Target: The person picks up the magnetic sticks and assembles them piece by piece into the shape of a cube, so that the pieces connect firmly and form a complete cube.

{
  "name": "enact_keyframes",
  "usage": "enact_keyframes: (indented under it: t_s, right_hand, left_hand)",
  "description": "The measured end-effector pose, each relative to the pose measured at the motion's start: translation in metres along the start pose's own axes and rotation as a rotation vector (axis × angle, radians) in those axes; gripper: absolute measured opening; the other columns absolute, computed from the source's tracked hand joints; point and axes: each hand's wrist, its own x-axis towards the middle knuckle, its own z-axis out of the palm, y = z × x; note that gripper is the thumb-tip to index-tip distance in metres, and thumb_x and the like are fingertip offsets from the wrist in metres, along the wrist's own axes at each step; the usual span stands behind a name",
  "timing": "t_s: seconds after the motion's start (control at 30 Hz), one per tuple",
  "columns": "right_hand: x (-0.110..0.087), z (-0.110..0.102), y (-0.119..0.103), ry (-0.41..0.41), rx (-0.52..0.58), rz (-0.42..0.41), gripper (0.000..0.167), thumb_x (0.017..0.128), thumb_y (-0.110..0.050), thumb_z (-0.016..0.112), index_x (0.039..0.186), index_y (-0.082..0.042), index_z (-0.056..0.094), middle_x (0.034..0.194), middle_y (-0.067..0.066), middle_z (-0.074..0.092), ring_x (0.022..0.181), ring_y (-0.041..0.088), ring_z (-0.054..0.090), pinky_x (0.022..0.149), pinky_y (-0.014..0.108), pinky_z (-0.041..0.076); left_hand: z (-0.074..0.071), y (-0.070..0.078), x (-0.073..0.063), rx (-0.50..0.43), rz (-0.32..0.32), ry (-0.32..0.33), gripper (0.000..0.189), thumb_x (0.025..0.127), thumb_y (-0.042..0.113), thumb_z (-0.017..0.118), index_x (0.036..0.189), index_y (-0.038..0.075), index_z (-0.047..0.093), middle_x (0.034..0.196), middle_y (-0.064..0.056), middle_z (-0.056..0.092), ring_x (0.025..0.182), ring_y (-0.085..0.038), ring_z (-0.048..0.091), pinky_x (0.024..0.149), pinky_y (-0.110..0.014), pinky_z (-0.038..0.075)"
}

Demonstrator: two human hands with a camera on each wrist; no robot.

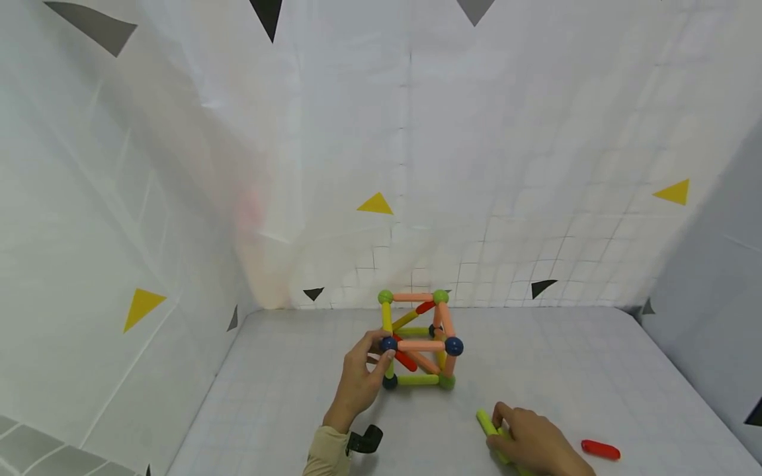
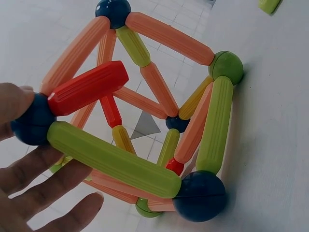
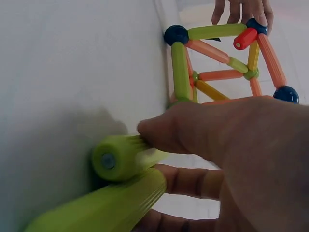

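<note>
A cube-shaped frame of peach, green, yellow and red sticks joined by blue and green balls stands on the table. My left hand [image 1: 357, 377] holds it by the dark blue ball [image 2: 34, 118] at its upper near-left corner, thumb on one side and fingers on the other. From that ball a red stick [image 2: 89, 88] juts out, its other end free. Lower right, my right hand [image 1: 532, 439] pinches a light green stick [image 3: 116, 159] on the table between thumb and fingers. Another green stick [image 3: 101, 208] lies against it, partly under the hand in the head view.
A loose red stick [image 1: 600, 450] lies on the table to the right of my right hand. The white table [image 1: 268, 396] is bounded by pale sheet walls at the back and sides. A black wrist camera [image 1: 366, 439] sticks out beside my left sleeve.
</note>
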Motion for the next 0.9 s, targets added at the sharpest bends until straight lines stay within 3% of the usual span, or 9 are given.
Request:
enact_keyframes:
  t_s: [0.1, 0.23, 0.47, 0.57, 0.9]
  right_hand:
    - [0.0, 0.001, -0.007, 0.0, -0.048, -0.013, 0.027, 0.092, -0.036, 0.08, 0.094, -0.015, 0.064, 0.08, 0.001, 0.058, 0.071, 0.019, 0.053, 0.066, 0.034, 0.046]
    - [0.001, 0.001, -0.017, 0.045, -0.023, -0.078, 0.022, 0.091, -0.028, 0.079, 0.087, -0.012, 0.064, 0.082, 0.002, 0.054, 0.073, 0.018, 0.049, 0.067, 0.032, 0.045]
    - [0.009, -0.001, -0.032, 0.149, 0.128, -0.373, 0.017, 0.1, -0.022, 0.073, 0.102, -0.009, 0.062, 0.088, -0.005, 0.062, 0.076, 0.005, 0.051, 0.067, 0.025, 0.045]
    - [0.012, 0.001, -0.043, 0.213, 0.146, -0.429, 0.015, 0.103, -0.023, 0.07, 0.108, -0.012, 0.062, 0.091, -0.008, 0.066, 0.079, 0.0, 0.053, 0.068, 0.024, 0.047]
    - [0.021, 0.016, -0.08, 0.428, 0.146, -0.334, 0.016, 0.096, -0.023, 0.08, 0.104, -0.021, 0.066, 0.094, -0.009, 0.073, 0.065, -0.001, 0.049, 0.059, 0.023, 0.044]
  left_hand:
    - [0.0, 0.001, 0.0, 0.003, 0.002, -0.001, 0.03, 0.106, 0.028, 0.068, 0.135, 0.024, 0.061, 0.111, 0.005, 0.071, 0.1, -0.014, 0.069, 0.084, -0.03, 0.059]
    - [0.0, 0.001, 0.0, 0.005, 0.007, -0.002, 0.03, 0.106, 0.029, 0.067, 0.135, 0.024, 0.061, 0.112, 0.004, 0.072, 0.1, -0.014, 0.069, 0.084, -0.029, 0.059]
    - [0.0, 0.001, 0.0, 0.004, -0.004, -0.004, 0.031, 0.106, 0.03, 0.067, 0.136, 0.025, 0.06, 0.113, 0.005, 0.072, 0.101, -0.013, 0.068, 0.084, -0.03, 0.059]
    - [0.0, 0.001, 0.0, 0.003, -0.001, -0.003, 0.031, 0.106, 0.03, 0.067, 0.136, 0.025, 0.06, 0.113, 0.004, 0.072, 0.1, -0.014, 0.069, 0.084, -0.031, 0.059]
    - [0.0, 0.0, 0.0, 0.011, 0.008, 0.004, 0.031, 0.106, 0.03, 0.067, 0.136, 0.026, 0.061, 0.113, 0.004, 0.072, 0.1, -0.014, 0.069, 0.083, -0.029, 0.059]
